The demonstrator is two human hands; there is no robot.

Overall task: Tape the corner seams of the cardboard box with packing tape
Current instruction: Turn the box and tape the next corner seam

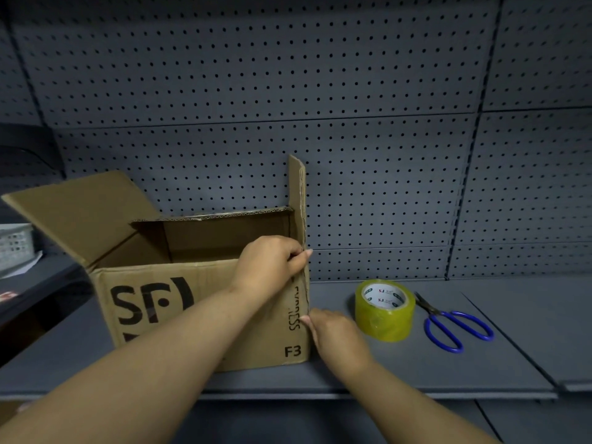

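Observation:
An open brown cardboard box point(153, 302) with black print stands on the grey shelf, its flaps up. My left hand point(272, 264) pinches the top of the box's front right corner seam, thumb and fingers closed on the edge. My right hand point(333, 338) presses against the same corner lower down, fingers on the seam. A roll of yellowish packing tape point(384, 310) stands on the shelf just right of my right hand, untouched. Whether any tape lies on the seam I cannot tell.
Blue-handled scissors point(455, 325) lie right of the tape roll. A grey pegboard wall point(352, 123) rises behind the shelf point(480, 363). At far left sit a grey perforated basket point(14, 248) and some papers.

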